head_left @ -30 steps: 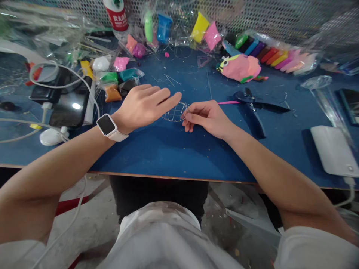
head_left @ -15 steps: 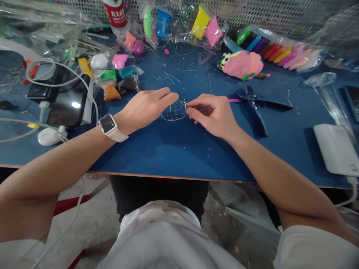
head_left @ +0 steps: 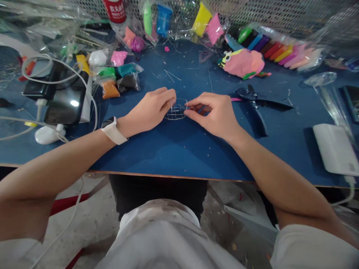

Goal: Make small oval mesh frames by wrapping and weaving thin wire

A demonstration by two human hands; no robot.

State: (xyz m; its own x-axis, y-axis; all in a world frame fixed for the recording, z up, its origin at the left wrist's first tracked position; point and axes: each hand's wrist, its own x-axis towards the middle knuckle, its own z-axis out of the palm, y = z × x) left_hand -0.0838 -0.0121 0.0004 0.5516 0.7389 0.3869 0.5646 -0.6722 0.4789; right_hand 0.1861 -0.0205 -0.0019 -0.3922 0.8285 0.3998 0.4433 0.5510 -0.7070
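Observation:
A small rounded wire frame (head_left: 176, 112) with crossing wires stands on the blue table between my hands. My left hand (head_left: 155, 108), with a white-banded watch at the wrist, has its fingers closed on the frame's left side; its fingertips are partly hidden. From the right, my right hand (head_left: 214, 112) pinches the frame's right edge between thumb and index finger, the other fingers curled beneath. Behind the frame lie a few thin loose wires (head_left: 171, 76).
Dark-handled pliers (head_left: 254, 102) lie right of my right hand, a pink clay figure (head_left: 244, 63) behind them. Bagged coloured clay (head_left: 112, 87) and a black phone (head_left: 66, 102) with cables are at left. A white power bank (head_left: 335, 149) sits near the right edge.
My left hand's fingers have curled down and closed on the wire frame's left side. The watch has turned with the wrist. My right hand keeps its pinch, barely shifted.

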